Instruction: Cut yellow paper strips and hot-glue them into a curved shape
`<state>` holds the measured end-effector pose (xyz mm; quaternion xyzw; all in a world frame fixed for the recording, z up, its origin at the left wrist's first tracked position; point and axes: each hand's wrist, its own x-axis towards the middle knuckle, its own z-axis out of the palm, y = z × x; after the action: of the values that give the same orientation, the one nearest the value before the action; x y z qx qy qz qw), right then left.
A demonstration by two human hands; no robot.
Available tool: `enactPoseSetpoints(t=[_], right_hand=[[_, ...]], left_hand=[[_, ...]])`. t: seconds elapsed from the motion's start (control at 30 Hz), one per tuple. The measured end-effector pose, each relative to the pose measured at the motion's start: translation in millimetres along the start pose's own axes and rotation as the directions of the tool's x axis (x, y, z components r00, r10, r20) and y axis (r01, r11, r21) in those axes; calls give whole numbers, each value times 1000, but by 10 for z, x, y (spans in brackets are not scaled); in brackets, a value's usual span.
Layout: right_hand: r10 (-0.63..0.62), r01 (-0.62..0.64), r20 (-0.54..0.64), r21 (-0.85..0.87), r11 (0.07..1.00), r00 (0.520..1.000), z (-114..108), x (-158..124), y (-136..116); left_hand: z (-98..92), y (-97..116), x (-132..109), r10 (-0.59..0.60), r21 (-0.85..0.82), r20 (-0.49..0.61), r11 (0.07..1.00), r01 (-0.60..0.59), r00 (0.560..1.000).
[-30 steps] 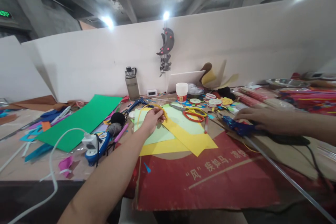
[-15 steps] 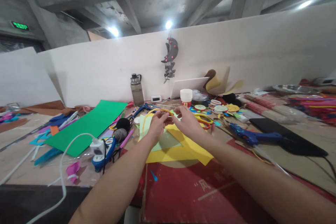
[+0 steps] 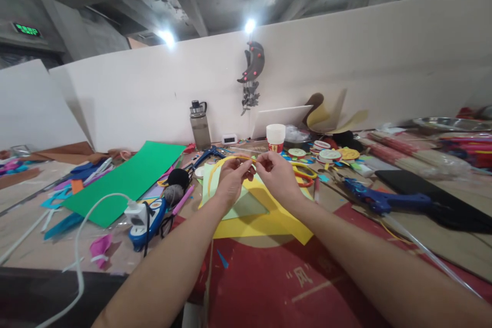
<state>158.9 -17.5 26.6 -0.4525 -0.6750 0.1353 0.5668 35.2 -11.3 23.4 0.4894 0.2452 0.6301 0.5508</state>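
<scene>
In the head view, both hands meet above the middle of the desk (image 3: 19, 197). The left hand (image 3: 232, 182) is nearly closed, its thumb and fingers pinched on a thin yellow strip (image 3: 215, 169), which curves up in an arc on the left side of that hand. The right hand (image 3: 277, 177) is just beside it on the right, fingers curled and tips drawn together by the strip's end; whether they grip it, I cannot tell.

Under the hands lie a pale green sheet (image 3: 240, 207) and yellow paper (image 3: 246, 228), partly overlapping, on the far part of a red cardboard panel (image 3: 269, 287). Just right of the right hand, scissors with yellow and red handles (image 3: 306, 169) are partly hidden. Farther right, a blue glue gun (image 3: 384, 200) lies with a clear stick pointing toward the near right.

To the left are a black ball (image 3: 179, 178) and a grey ball (image 3: 173, 195), touching, with a blue-and-white power strip (image 3: 156, 215) nearer and a large green sheet (image 3: 126, 179) beyond it to the left. On the far side, a grey bottle (image 3: 200, 128) stands upright left of a small white clock (image 3: 229, 139), and a white-and-red cup (image 3: 275, 136) stands to the right of the clock.
</scene>
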Motion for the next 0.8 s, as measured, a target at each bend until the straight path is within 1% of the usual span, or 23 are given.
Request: enactPoseSetpoints(t=[0.13, 0.3, 0.43, 0.67, 0.8], right_hand=[[5, -4, -8, 33, 999, 1000, -27, -9, -37], [41, -40, -11, 85, 996, 999, -30, -33, -41], [54, -52, -12, 124, 991, 998, -37, -51, -61], [51, -47, -20, 158, 986, 999, -49, -59, -106], [89, -84, -20, 200, 976, 996, -28, -61, -94]], left_hand=[[10, 22, 7, 6, 12, 27, 1000, -6, 1000], [-3, 5, 22, 18, 55, 32, 998, -19, 999], [1, 3, 26, 34, 51, 43, 998, -36, 998], [19, 10, 14, 42, 83, 21, 996, -43, 999], [26, -24, 25, 63, 91, -3, 994, -63, 998]])
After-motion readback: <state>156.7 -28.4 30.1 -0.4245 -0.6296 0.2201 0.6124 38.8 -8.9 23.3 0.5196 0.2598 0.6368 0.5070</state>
